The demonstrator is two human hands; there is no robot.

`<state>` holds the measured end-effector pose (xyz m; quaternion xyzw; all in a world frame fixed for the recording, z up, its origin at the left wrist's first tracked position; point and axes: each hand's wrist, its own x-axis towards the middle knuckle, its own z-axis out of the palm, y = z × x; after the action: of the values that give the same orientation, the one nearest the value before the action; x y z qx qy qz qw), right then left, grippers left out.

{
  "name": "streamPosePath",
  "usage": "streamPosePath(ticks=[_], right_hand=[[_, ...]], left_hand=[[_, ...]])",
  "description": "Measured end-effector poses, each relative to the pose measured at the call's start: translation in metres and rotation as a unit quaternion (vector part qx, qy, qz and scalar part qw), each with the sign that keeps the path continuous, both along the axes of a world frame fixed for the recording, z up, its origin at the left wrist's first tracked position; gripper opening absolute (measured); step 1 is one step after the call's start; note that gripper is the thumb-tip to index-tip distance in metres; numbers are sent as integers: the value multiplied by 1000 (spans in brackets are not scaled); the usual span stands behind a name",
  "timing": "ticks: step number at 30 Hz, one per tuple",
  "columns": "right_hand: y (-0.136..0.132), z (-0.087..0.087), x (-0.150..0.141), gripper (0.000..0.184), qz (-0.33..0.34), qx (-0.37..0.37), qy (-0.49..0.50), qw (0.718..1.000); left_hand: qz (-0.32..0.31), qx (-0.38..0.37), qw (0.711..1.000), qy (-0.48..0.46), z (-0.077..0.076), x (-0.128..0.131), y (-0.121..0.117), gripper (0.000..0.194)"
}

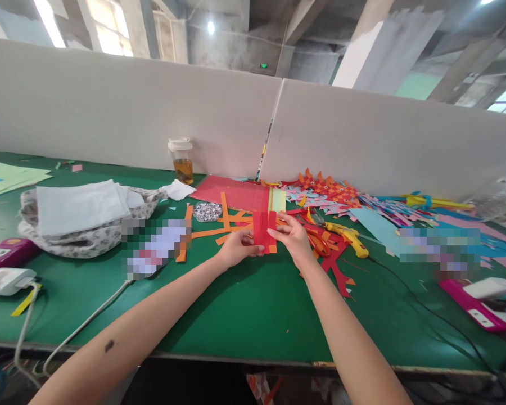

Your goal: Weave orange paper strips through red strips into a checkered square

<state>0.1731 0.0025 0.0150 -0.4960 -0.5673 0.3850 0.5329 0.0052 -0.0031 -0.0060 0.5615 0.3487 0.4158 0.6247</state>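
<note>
Red paper strips (261, 230), upright and side by side with an orange end showing low on the right, are between my two hands just above the green table. My left hand (239, 247) pinches their lower left edge between thumb and fingers. On the other side, my right hand (293, 233) grips the right edge with thumb and fingertips. Orange paper strips (206, 232) lie crossed to the left of the hands. Behind the held strips is a flat red sheet (231, 191). Orange-handled scissors (319, 242) lie just right of my right hand, partly covered by paper.
A yellow glue gun (349, 239) trails its black cord to the right. Woven paper pieces (329, 188) pile against the white partition (362, 129). A cup of tea (183, 160), a cloth bag (84, 236), a charging phone (156, 247) and power strips (480, 309) stand around the table.
</note>
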Motion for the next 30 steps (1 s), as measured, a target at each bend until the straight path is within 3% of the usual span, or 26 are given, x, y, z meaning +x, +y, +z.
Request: streamPosePath(ticks=[5, 11, 18, 25, 30], right_hand=[[-2, 3, -2, 57, 3, -21, 15, 1000], [-4, 1, -5, 72, 77, -82, 70, 991], [-9, 4, -8, 55, 114, -58, 75, 989], [-5, 2, -12, 44, -3, 8, 129, 992], [-7, 1, -23, 41, -55, 29, 181, 982]], left_hand=[[-5, 5, 1000, 5, 0, 0, 0, 39], [-4, -1, 1000, 5, -4, 1, 1, 41], [-22, 14, 999, 18, -6, 1, -1, 39], [83, -45, 995, -16, 10, 1, -5, 48], [60, -49, 997, -30, 11, -1, -5, 47]])
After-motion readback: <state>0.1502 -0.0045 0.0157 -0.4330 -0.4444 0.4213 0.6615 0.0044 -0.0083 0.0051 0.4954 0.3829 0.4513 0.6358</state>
